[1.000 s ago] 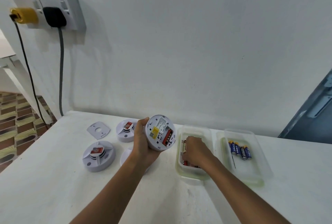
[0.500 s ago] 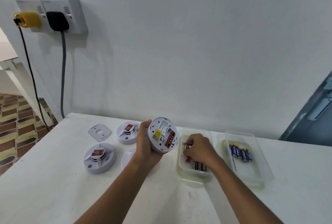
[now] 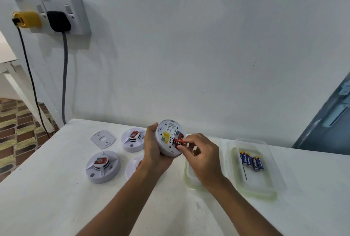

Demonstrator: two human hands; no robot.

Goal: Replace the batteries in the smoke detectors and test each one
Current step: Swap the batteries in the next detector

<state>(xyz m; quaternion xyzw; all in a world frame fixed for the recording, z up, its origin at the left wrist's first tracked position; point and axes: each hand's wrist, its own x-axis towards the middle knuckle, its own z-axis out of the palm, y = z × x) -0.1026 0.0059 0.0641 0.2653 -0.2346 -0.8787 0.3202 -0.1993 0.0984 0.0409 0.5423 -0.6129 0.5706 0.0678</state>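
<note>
2 hands meet just above the white table (image 3: 56,207). The left hand (image 3: 154,152) has its fingers and thumb curled round the rim of a round white smoke detector (image 3: 167,139), lifted clear of the table and tipped so its back faces the camera, showing a yellow label and an open battery slot. At 3 o'clock of that detector, the right hand (image 3: 203,157) pinches a red battery (image 3: 178,142) between thumb and forefinger, its end lying at the slot; whether it is seated I cannot tell. The other fingers of that hand are loosely curled.

3 more detectors lie on the table at 9 o'clock of the hands: a far detector (image 3: 133,139), a near detector (image 3: 102,166) and a half-hidden detector (image 3: 134,166) behind the left wrist. A flat white mounting plate (image 3: 102,139) lies at 9 o'clock of the far one.

Under the right hand sits a clear tray (image 3: 189,180). Just beside it at 3 o'clock is a second tray (image 3: 272,192) holding 4 blue batteries (image 3: 251,161) side by side.

On the wall at 10 o'clock, a socket (image 3: 75,16) carries a yellow plug (image 3: 28,19) and a black plug (image 3: 58,21), their cords hanging down.
</note>
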